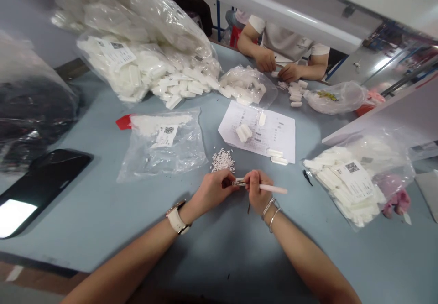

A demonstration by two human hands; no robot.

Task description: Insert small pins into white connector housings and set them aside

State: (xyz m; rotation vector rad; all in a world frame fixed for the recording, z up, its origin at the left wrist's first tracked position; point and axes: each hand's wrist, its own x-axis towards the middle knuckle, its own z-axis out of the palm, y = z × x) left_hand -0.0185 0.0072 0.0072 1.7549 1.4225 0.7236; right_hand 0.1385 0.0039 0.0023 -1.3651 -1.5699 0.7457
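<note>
My left hand (pixel 215 188), with a watch on its wrist, pinches a small white plastic piece (pixel 238 182) above the blue-grey table. Close on its right, my right hand (pixel 259 190) is closed round a pale pink pen-like tool (pixel 273 188), whose thin tip points at the white piece. A heap of tiny white parts (pixel 223 160) lies just beyond my left hand. Farther off, a printed sheet (pixel 284 133) carries several white plastic pieces, two of them (pixel 278 160) near its lower edge.
Large clear bags of white parts (pixel 137 66) fill the back left. A flatter bag (pixel 164 151) lies left of centre, a black phone-like device (pixel 41 190) at far left, another parts bag (pixel 356 180) at right. Across the table, a person's hands (pixel 290 72) work on small parts.
</note>
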